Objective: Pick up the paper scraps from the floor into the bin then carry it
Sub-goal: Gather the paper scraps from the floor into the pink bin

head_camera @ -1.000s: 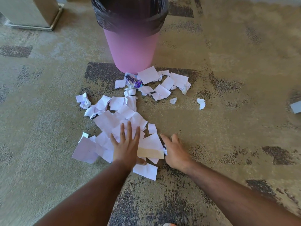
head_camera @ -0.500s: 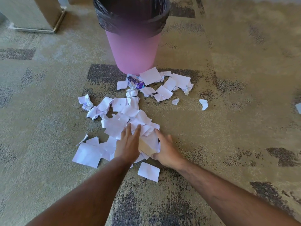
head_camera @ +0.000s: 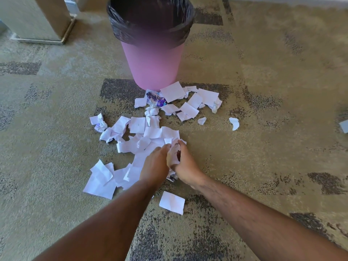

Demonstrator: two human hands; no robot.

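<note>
the bin (head_camera: 153,66) stands upright on the carpet (head_camera: 263,72), its long axis vertical and its mouth facing up, a black liner (head_camera: 150,25) folded over the rim (the front of the rim is blurred). it is pink and narrows toward its base. the scraps (head_camera: 145,136) lie in a loose trail that runs from the bin's foot toward the person, white squares and crumpled bits, with a purple printed wrapper (head_camera: 155,99) just beside the base. the left hand (head_camera: 155,164) and right hand (head_camera: 185,166) are pressed side by side at the near end of the trail, fingers curled in, cupping a wad of scraps between them. one flat scrap (head_camera: 171,202) lies apart, between the forearms. the carpet is tan with dark mottled patches. a metal cabinet base (head_camera: 37,21) sits far left.
</note>
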